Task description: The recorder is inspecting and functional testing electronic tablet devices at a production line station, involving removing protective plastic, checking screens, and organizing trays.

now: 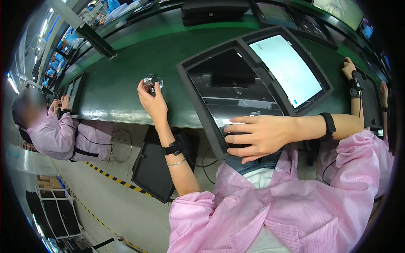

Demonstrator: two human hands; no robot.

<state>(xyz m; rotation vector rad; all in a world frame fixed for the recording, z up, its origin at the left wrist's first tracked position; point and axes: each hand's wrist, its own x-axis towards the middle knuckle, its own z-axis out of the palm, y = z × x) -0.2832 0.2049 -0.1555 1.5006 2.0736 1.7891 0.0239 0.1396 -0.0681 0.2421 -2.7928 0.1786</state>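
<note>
- Fingers of the left hand [152, 102] are curled around a small shiny piece, thumb against one side; those of the right hand [263, 135] lie stretched and slightly apart, and from where I stand I cannot tell whether they grip the dark shape under them.
- Green workbench [114, 84]: the broadest thing here, running across in front of the worker in pink.
- Black tray [200, 105]: on the bench, slanted, its near end toward the worker's lap, with two recesses side by side.
- Dark panel [230, 86]: in the left recess, glossy and full of reflections; the right hand is over its near end.
- Lit screen [287, 69]: in the right recess, mostly white, well clear of both hands.
- Dark shape [238, 139]: under the right fingers; too hidden to identify.
- Shiny piece [151, 80]: in the left hand, left of the tray, over bare bench; whether it touches the surface is unclear.
- Step in hand, as I judge it: work on the dark panel, right hand there, left hand managing the piece. Next move calls for a secure left pinch and light right-hand pressure on the gloss.
</note>
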